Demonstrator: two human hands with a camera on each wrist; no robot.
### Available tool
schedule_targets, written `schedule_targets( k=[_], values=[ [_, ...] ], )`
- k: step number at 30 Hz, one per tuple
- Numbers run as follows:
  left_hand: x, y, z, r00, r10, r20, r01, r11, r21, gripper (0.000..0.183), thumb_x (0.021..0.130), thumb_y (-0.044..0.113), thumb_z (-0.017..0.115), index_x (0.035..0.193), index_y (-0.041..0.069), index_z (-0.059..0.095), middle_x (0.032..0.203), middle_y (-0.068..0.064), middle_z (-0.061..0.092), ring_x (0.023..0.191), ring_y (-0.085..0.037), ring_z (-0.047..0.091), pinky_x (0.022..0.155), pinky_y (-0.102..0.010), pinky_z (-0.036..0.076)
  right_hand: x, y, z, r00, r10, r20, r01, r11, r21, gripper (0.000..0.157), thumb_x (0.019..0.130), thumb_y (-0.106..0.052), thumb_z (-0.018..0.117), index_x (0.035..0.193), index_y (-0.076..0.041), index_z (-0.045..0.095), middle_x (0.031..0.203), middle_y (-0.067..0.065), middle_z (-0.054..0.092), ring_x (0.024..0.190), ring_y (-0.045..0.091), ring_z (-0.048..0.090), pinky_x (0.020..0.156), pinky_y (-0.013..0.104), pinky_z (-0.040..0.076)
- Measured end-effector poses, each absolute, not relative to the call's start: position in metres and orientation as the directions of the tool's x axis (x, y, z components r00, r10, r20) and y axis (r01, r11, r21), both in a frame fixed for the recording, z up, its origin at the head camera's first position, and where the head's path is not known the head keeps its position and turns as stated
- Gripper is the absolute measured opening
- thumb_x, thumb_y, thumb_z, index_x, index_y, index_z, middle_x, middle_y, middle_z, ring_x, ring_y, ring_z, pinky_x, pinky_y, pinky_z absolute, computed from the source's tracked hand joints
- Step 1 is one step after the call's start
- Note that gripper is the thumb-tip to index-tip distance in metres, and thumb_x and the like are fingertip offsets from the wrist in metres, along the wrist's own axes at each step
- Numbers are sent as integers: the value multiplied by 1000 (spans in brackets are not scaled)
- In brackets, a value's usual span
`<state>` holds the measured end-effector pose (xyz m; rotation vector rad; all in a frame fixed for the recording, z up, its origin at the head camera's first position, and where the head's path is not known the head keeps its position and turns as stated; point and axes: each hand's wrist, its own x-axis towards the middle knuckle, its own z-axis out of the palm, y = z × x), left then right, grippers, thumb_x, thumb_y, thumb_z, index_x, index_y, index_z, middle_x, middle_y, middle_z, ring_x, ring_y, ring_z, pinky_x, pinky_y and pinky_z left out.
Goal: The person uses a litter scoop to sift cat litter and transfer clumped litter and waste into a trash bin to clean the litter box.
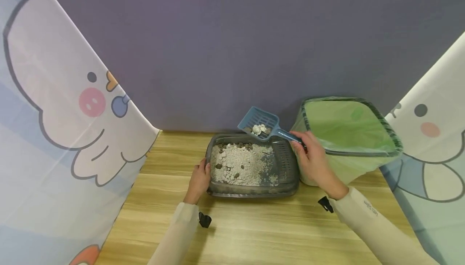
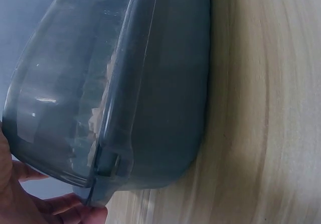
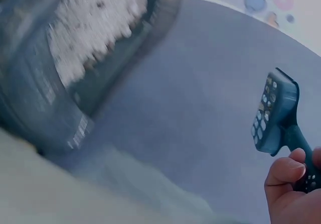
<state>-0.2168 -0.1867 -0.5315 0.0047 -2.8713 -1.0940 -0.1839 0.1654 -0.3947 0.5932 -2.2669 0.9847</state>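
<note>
My right hand (image 1: 313, 160) grips the dark handle of a blue slotted litter scoop (image 1: 260, 115), raised above the back right of the litter box. Pale clumps and brown bits (image 1: 259, 129) lie in its bowl. In the right wrist view the scoop (image 3: 276, 116) is seen from the side, thumb along its handle. My left hand (image 1: 200, 178) holds the left rim of the grey litter box (image 1: 250, 191); in the left wrist view its fingers (image 2: 65, 208) curl at the box's corner. Pale litter (image 1: 239, 162) with several dark clumps fills the box's left and middle.
Right of the box stands a bin (image 1: 363, 152) lined with a translucent green bag, its rim close by my right hand. A grey wall (image 1: 218, 55) rises behind the wooden table (image 1: 247, 232). Cartoon-printed curtains (image 1: 47, 144) hang at both sides.
</note>
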Motion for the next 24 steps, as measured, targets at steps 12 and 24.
schedule_targets(
  k=[12, 24],
  values=[
    [-218, -189, -533, -997, -24, 70, 29, 747, 664, 47, 104, 28, 34, 140, -2, 39, 112, -31, 51, 98, -44, 54, 79, -55, 42, -174, 241, -340, -662, 34, 749, -489, 738, -465, 29, 92, 2, 59, 120, 2, 63, 81, -2, 48, 68, 0, 38, 59, 16, 30],
    [-218, -191, -536, -998, -9, 62, 35, 742, 669, 49, 105, 30, 32, 142, -2, 37, 115, -30, 49, 100, -44, 52, 82, -56, 41, -154, 311, -365, -547, 316, 775, -352, 753, -556, 25, 87, -1, 67, 111, -5, 72, 85, -23, 48, 70, -13, 49, 70, 4, 40]
  ],
)
